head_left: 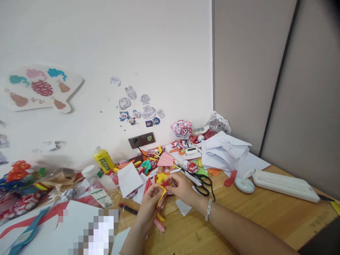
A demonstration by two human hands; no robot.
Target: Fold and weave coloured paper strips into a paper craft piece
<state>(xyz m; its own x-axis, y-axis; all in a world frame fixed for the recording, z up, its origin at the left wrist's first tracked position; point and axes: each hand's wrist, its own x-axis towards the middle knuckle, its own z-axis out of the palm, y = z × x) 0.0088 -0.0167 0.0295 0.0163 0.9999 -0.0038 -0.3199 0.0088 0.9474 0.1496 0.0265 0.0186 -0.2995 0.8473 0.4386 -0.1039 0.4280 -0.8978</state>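
My left hand (151,202) has its fingers closed on a folded yellow paper piece (162,195). Against it, my right hand (181,187) pinches a small red paper piece (165,183), and the fingertips of both hands nearly meet. Just beyond them lies a yellow paper shape (161,176). Under my left hand, a pink folded strip (159,225) rests on the wooden table. Black-handled scissors (203,186) lie to the right of my right hand, close to a red and white paper rose (193,166). My fingers partly hide the held pieces.
White paper sheets (225,150) pile up at the back right, with a white lamp-like device (285,184) in front. On the left stand a yellow bottle (103,159) and a clear bottle (99,193). A black pen (128,209) lies beside my left wrist. Coloured scraps line the wall.
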